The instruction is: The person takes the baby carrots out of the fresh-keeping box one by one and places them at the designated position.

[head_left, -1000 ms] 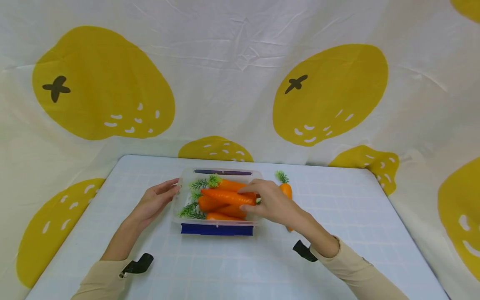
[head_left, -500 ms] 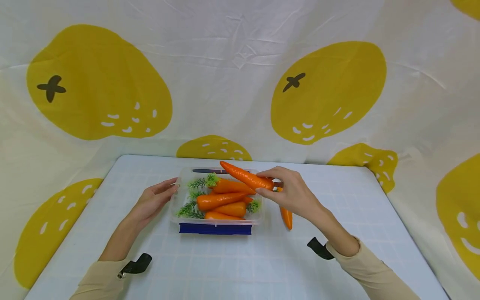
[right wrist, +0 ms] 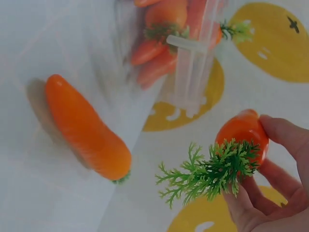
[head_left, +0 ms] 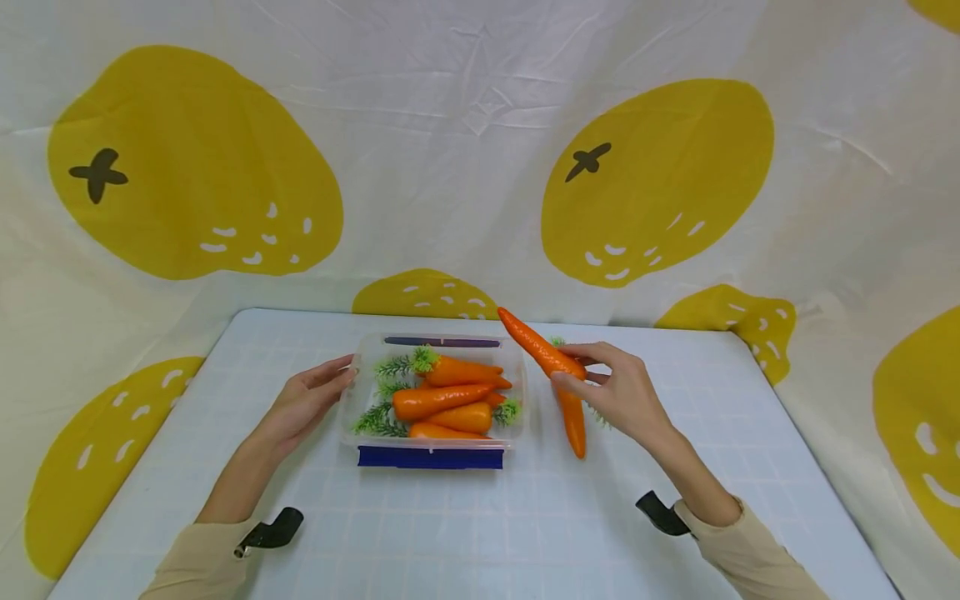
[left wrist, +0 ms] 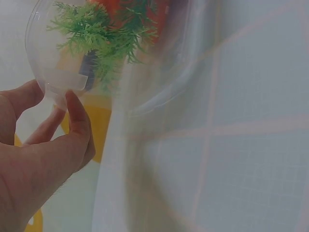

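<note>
A clear plastic food container (head_left: pixel 347 429) with several toy carrots (head_left: pixel 442 402) in it sits mid-table; some have green tops. My left hand (head_left: pixel 309 406) holds the container's left side, thumb and fingers at the tab (left wrist: pixel 65 79) on its edge. To the right of the container, my right hand (head_left: pixel 618 390) pinches a carrot (head_left: pixel 538 343) by its thick end, tip pointing up and left. Its leafy green top (right wrist: pixel 212 171) hangs below the fingers in the right wrist view. Another carrot (right wrist: pixel 87 128) lies on the table underneath, partly covered in the head view by the held one.
Blue flaps (head_left: pixel 431 457) show at the container's front and back. The white table (head_left: pixel 420 533) meets a hanging cloth with yellow fruit prints (head_left: pixel 660 183) behind it. Dark wrist-worn devices (head_left: pixel 277 529) sit at both sleeves.
My right hand has lifted a carrot from the top of the pile and carried it right, out over the carrot on the table. The left hand and container have stayed in place.
</note>
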A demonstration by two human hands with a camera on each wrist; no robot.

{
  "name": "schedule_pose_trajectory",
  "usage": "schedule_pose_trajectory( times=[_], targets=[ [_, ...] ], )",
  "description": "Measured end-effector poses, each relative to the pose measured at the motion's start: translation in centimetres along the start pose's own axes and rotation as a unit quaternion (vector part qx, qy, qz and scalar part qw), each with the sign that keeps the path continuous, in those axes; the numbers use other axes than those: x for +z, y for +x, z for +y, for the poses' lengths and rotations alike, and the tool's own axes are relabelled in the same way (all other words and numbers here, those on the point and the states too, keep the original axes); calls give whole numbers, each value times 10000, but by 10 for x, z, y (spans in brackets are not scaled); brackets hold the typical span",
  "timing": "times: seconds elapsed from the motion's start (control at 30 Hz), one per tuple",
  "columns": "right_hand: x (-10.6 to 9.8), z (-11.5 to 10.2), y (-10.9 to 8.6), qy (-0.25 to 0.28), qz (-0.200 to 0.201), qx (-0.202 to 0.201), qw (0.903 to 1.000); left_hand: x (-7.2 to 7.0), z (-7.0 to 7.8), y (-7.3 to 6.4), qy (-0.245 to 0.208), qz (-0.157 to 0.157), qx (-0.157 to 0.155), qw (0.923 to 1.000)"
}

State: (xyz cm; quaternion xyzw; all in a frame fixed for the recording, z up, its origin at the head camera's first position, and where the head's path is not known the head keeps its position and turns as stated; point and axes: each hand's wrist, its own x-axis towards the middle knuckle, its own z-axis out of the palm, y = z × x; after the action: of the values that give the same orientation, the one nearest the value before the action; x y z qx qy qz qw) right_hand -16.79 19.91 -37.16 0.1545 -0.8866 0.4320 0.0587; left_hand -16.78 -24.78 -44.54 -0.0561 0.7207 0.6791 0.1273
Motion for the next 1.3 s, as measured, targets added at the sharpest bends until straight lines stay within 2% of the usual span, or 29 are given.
schedule_pose_trajectory(
  times=[0.23,0.63,0.93,1.3],
  targets=[
    [-6,26,-9,58,262,471,9985,0,0,0,-35,-25,39,10000],
    [-8,67,-24,-248,638,945,9932,2,0,0,-22,23,-12,10000],
    [-6,89,-34,-312,619,1697,9831,2,0,0,-6,46,-45,10000],
    [-4,109,-44,-305,491,2138,9752,0,-1,-1,-30,74,-25,10000]
  ],
)
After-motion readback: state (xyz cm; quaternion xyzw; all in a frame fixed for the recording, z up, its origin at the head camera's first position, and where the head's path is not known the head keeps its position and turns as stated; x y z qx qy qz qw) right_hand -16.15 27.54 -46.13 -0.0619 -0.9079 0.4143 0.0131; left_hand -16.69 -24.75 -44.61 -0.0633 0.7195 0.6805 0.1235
